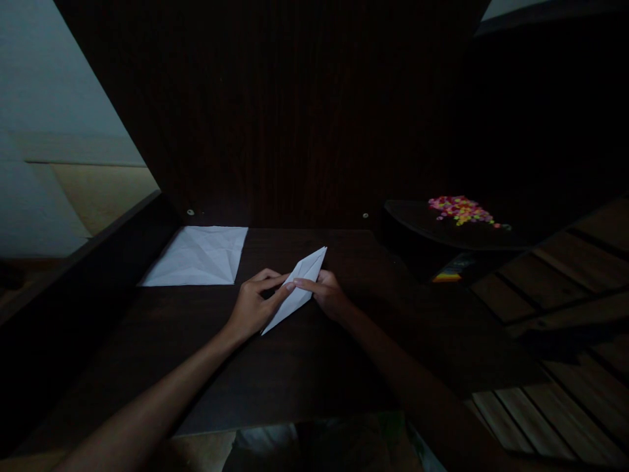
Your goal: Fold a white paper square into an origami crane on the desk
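A folded white sheet of paper (293,300), long and pointed at both ends, is held tilted above the dark desk. My left hand (255,301) grips its left edge, thumb on the near face and the other fingers partly behind it. From the other side my right hand (328,292) pinches the paper, its thumb lying on the front close to the left thumb. Crease lines and layered edges show on the upper part. Farther left lies a second white sheet (199,255), spread flat and creased.
The dark wooden desk (236,380) meets an upright back panel (275,131) and a low side board (83,262) on the left. At right, a rounded shelf (417,219) bears a heap of small colourful pieces (460,210). Wooden slats (565,419) show at lower right.
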Demonstrator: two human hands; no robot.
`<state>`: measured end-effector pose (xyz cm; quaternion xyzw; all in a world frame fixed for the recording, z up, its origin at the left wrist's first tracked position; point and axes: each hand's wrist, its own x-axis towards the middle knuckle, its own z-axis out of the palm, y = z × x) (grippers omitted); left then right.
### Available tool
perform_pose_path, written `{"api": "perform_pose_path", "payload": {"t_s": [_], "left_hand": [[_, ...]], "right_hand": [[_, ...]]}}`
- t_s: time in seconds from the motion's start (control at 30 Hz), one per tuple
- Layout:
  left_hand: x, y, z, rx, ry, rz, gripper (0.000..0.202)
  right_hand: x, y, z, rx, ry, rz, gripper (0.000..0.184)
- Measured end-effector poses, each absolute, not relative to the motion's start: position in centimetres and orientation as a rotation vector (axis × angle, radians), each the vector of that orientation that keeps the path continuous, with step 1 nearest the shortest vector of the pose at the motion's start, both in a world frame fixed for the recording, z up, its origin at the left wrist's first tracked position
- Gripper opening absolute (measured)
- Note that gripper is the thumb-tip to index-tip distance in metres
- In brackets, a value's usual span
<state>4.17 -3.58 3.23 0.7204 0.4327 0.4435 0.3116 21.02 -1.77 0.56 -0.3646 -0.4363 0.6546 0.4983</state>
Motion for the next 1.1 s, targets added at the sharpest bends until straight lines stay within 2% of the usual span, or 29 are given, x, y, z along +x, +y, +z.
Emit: {"api": "perform_pose_path", "payload": {"t_s": [0.27, 0.4, 0.7, 1.1], "left_hand": [[4.1, -3.6, 3.2, 1.632, 1.165, 1.014, 0.032], [4.2, -3.7, 3.2, 1.528, 1.143, 0.95, 0.033], [4.2, -3.5, 3.2, 1.469, 1.033, 0.867, 0.028], [4.1, -3.5, 2.9, 1.518, 1.008, 0.758, 0.026]], "right_hand": [[21.0, -1.4, 0.4, -0.927, -0.927, 1.509, 0.032], [21.1, -1.4, 0.5, -0.977, -0.948, 1.505, 0.027], [21.1, -1.6, 1.3, -1.02, -0.89, 1.424, 0.025], [21.4, -1.2, 1.7, -1.105, -0.738, 1.391, 0.033]]}}
